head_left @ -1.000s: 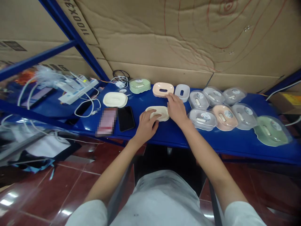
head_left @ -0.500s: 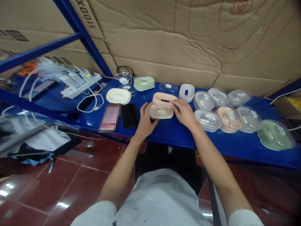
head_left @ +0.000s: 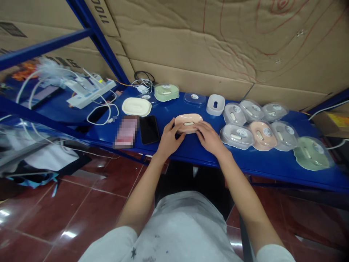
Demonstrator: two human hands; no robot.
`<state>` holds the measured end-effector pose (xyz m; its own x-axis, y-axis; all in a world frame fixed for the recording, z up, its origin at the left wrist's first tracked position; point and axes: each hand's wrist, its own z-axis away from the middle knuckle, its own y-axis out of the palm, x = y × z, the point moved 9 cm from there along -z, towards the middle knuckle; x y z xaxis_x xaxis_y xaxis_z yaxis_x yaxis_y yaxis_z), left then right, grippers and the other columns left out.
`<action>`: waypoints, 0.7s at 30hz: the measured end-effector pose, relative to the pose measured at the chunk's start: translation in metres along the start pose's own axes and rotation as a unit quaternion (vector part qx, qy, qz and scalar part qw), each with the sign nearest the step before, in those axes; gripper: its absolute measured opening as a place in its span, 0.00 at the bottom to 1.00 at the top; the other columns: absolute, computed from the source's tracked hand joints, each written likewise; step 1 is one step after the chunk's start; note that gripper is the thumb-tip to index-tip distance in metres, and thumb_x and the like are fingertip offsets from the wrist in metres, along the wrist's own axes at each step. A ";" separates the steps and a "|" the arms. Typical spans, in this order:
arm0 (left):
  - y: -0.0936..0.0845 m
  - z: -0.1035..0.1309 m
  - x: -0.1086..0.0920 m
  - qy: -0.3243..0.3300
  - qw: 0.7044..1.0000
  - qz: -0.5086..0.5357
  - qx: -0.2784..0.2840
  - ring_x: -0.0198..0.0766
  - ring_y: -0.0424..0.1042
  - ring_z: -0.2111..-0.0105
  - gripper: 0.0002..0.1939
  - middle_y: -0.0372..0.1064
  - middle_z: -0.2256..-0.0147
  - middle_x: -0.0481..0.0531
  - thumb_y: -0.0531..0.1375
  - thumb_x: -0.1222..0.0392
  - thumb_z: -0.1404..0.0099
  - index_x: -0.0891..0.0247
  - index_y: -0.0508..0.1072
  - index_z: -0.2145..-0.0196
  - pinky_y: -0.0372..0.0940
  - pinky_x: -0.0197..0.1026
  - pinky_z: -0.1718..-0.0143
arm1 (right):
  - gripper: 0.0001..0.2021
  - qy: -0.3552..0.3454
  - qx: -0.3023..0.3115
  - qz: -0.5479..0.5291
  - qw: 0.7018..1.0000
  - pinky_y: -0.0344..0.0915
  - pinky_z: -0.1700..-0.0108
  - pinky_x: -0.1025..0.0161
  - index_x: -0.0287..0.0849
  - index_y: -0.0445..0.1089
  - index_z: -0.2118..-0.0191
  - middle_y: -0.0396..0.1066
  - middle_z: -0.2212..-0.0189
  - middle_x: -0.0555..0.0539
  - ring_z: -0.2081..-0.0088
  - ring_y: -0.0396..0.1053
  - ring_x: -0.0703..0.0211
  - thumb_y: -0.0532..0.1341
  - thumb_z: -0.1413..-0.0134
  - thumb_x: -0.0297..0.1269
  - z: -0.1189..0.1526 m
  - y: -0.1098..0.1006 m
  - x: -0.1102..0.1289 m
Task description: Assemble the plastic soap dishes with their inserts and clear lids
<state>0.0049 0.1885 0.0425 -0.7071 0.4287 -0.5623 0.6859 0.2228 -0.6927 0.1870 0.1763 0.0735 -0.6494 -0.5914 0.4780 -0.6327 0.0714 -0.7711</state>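
Note:
A peach-pink soap dish [head_left: 188, 123] with a slot in its top rests on the blue shelf [head_left: 207, 154] in front of me, stacked over a cream tray that is now hidden. My left hand [head_left: 169, 139] grips its left end. My right hand [head_left: 209, 137] presses on its right end. Beyond it stand a white dish part [head_left: 215, 104] and a clear lid [head_left: 194, 98]. A cream tray [head_left: 136, 106] lies to the left.
Several lidded soap dishes, clear, peach [head_left: 260, 135] and green [head_left: 311, 153], line the right of the shelf. A black phone [head_left: 149, 129], a pink blurred item [head_left: 125, 131], a green dish [head_left: 166, 92], cables and a power strip [head_left: 91, 91] are on the left. Cardboard backs the shelf.
My right hand took the peach dish from the back row and brought it over the cream tray. Both hands now press it down flat on the shelf.

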 end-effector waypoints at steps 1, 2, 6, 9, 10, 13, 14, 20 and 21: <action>0.000 0.000 -0.001 0.000 1.000 0.000 0.001 0.60 0.65 0.30 0.21 0.61 0.28 0.68 0.66 0.58 0.28 0.60 0.76 0.38 0.63 0.66 0.29 | 0.19 0.001 -0.002 0.001 1.000 0.64 0.28 0.42 0.43 0.74 0.38 0.77 0.40 0.39 0.32 0.66 0.46 0.52 0.25 0.35 0.002 -0.001 0.001; 0.000 0.000 -0.002 0.001 1.000 0.000 0.001 0.60 0.66 0.30 0.21 0.61 0.28 0.68 0.66 0.58 0.27 0.61 0.76 0.38 0.63 0.66 0.29 | 0.19 0.002 -0.005 0.001 1.000 0.64 0.28 0.42 0.43 0.74 0.38 0.77 0.39 0.40 0.32 0.67 0.46 0.52 0.25 0.36 0.002 -0.003 0.002; -0.001 0.000 -0.006 0.007 1.000 0.003 0.005 0.57 0.66 0.30 0.21 0.62 0.29 0.66 0.65 0.59 0.27 0.61 0.76 0.39 0.63 0.63 0.29 | 0.20 0.015 -0.031 0.014 0.999 0.64 0.28 0.43 0.43 0.73 0.37 0.73 0.35 0.40 0.31 0.67 0.48 0.50 0.23 0.40 -0.008 -0.019 0.005; -0.001 0.001 -0.009 0.010 1.000 0.004 0.008 0.56 0.65 0.30 0.21 0.62 0.29 0.64 0.65 0.58 0.27 0.60 0.75 0.38 0.64 0.63 0.29 | 0.21 0.038 -0.037 0.048 0.997 0.64 0.29 0.44 0.44 0.73 0.38 0.74 0.35 0.41 0.33 0.69 0.49 0.48 0.23 0.39 -0.033 -0.028 0.000; -0.002 0.001 -0.011 0.011 1.000 0.003 0.008 0.56 0.65 0.30 0.21 0.62 0.29 0.65 0.65 0.58 0.27 0.60 0.75 0.38 0.64 0.63 0.29 | 0.20 0.044 -0.031 0.059 0.997 0.65 0.30 0.44 0.44 0.74 0.39 0.75 0.37 0.41 0.34 0.70 0.48 0.48 0.23 0.38 -0.044 -0.028 -0.003; -0.004 0.003 -0.015 0.014 1.000 0.003 0.008 0.57 0.66 0.30 0.21 0.61 0.29 0.66 0.64 0.57 0.26 0.61 0.75 0.38 0.65 0.62 0.30 | 0.19 0.061 -0.001 0.082 0.995 0.66 0.31 0.41 0.42 0.75 0.40 0.76 0.38 0.39 0.35 0.71 0.42 0.52 0.28 0.35 -0.081 -0.019 -0.019; -0.005 0.003 -0.016 0.016 1.000 0.005 0.009 0.57 0.66 0.31 0.20 0.61 0.29 0.67 0.64 0.57 0.26 0.61 0.75 0.38 0.65 0.62 0.30 | 0.20 0.070 0.009 0.091 0.993 0.65 0.31 0.39 0.40 0.74 0.39 0.74 0.36 0.37 0.35 0.70 0.40 0.54 0.29 0.34 -0.094 -0.014 -0.027; -0.008 0.003 -0.021 0.020 0.999 0.023 0.012 0.57 0.66 0.31 0.20 0.63 0.31 0.64 0.64 0.58 0.27 0.59 0.75 0.39 0.65 0.64 0.30 | 0.33 0.137 0.071 0.147 0.977 0.51 0.24 0.30 0.37 0.61 0.27 0.55 0.24 0.31 0.23 0.52 0.32 0.64 0.36 0.32 -0.160 0.007 -0.079; -0.008 0.003 -0.021 0.018 0.999 0.028 0.013 0.56 0.66 0.30 0.20 0.63 0.30 0.65 0.64 0.59 0.27 0.59 0.75 0.39 0.65 0.63 0.29 | 0.35 0.152 0.082 0.154 0.973 0.48 0.24 0.28 0.36 0.60 0.27 0.55 0.24 0.29 0.23 0.51 0.30 0.65 0.38 0.32 -0.165 0.009 -0.087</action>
<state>0.0135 0.1753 0.0585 -0.6608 0.4716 -0.5839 0.7192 0.1754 -0.6723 0.1678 0.3612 0.0944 -0.9075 -0.2964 0.2975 -0.3298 0.0644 -0.9419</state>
